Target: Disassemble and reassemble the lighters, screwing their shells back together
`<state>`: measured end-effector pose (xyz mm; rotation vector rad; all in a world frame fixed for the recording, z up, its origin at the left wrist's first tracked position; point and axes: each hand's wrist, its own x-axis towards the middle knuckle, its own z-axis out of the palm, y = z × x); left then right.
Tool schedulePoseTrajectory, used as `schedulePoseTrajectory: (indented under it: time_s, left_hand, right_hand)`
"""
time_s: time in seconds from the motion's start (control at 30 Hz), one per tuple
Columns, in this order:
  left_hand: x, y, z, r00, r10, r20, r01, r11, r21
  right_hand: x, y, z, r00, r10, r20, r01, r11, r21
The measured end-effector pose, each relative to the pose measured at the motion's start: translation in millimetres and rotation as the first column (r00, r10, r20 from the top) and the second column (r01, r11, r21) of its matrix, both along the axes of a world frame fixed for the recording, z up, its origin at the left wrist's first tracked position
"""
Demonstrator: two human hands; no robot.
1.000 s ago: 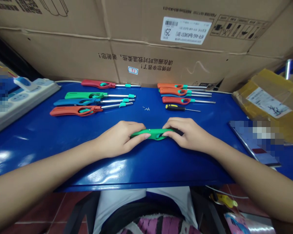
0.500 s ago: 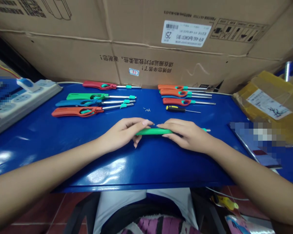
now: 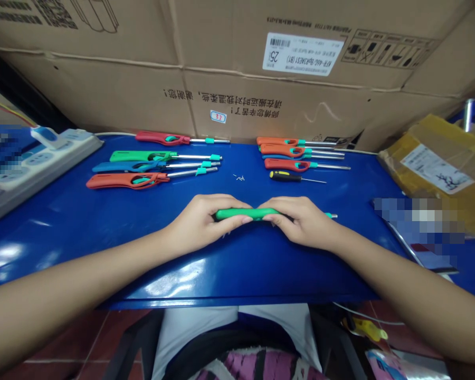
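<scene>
A green long-nosed lighter [image 3: 241, 214] lies crosswise between my hands, above the front half of the blue table. My left hand [image 3: 206, 221] is closed on the end of its handle, thumb along the near side. My right hand [image 3: 301, 219] grips it farther right and hides its trigger part. The metal tip with a teal piece sticks out past my right hand. Beyond my hands lies a black and yellow screwdriver [image 3: 285, 176], below a group of lighters with a red lighter [image 3: 288, 164] nearest.
Back left are several more lighters, an orange one [image 3: 126, 181] nearest. A white power strip [image 3: 43, 158] runs along the left. A large cardboard box [image 3: 229, 63] walls off the back. At right sit a taped yellow package [image 3: 439, 174] and a flat, blurred-out object [image 3: 411, 243].
My left thumb has come down onto the near side of the green lighter, and the left fingers have closed round it. The lighter has shifted slightly left. The right hand keeps its hold.
</scene>
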<state>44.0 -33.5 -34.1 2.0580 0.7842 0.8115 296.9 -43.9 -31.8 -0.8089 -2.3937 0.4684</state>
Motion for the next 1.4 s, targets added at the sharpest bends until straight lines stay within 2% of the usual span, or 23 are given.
schedulePoseTrajectory:
  time_s: [0.13, 0.27, 0.47, 0.57, 0.73, 0.87, 1.03, 1.17, 1.23, 1.4]
  left_hand:
    - [0.6, 5.8, -0.1, 0.987, 0.115, 0.115, -0.093, 0.978, -0.187]
    - [-3.3, 9.1, 4.7, 0.97, 0.166, 0.175, -0.123, 0.965, -0.232]
    - [-5.3, 8.4, 9.3, 0.963, 0.18, 0.202, -0.124, 0.957, -0.261]
    - [-3.4, 9.9, 8.7, 0.955, 0.214, 0.206, -0.149, 0.945, -0.291]
    - [-3.3, 17.2, 2.2, 0.936, 0.295, 0.193, -0.198, 0.893, -0.404]
    - [-8.2, 27.2, -2.3, 0.832, 0.44, 0.338, -0.278, 0.858, -0.431]
    - [-15.2, 36.0, 3.1, 0.646, 0.619, 0.447, -0.381, 0.769, -0.514]
    - [-18.4, 36.2, 8.2, 0.596, 0.648, 0.474, -0.391, 0.75, -0.534]
    - [-18.7, 36.0, 9.0, 0.595, 0.645, 0.48, -0.388, 0.753, -0.531]
    - [-15.1, 36.0, 7.0, 0.656, 0.604, 0.452, -0.366, 0.778, -0.51]
  right_hand:
    - [5.6, 5.2, 2.0, 0.995, -0.098, -0.005, 0.098, 0.995, -0.022]
    - [16.7, 11.3, 5.5, 0.99, -0.124, 0.069, 0.124, 0.992, -0.002]
    - [23.5, 13.5, 10.5, 0.99, -0.086, 0.113, 0.085, 0.996, 0.007]
    - [20.9, 11.3, 10.4, 0.983, -0.123, 0.137, 0.12, 0.992, 0.03]
    - [19.6, 10.3, 7.2, 0.922, -0.208, 0.326, 0.217, 0.976, 0.01]
    - [27.2, 14.9, 7.3, 0.883, -0.296, 0.363, 0.297, 0.953, 0.056]
    - [35.2, 18.6, 11.8, 0.872, -0.366, 0.324, 0.343, 0.931, 0.127]
    - [37.8, 18.2, 15.3, 0.818, -0.428, 0.385, 0.356, 0.901, 0.246]
    - [39.1, 18.3, 16.3, 0.81, -0.432, 0.396, 0.346, 0.898, 0.272]
    - [40.0, 19.2, 15.5, 0.821, -0.411, 0.397, 0.295, 0.9, 0.322]
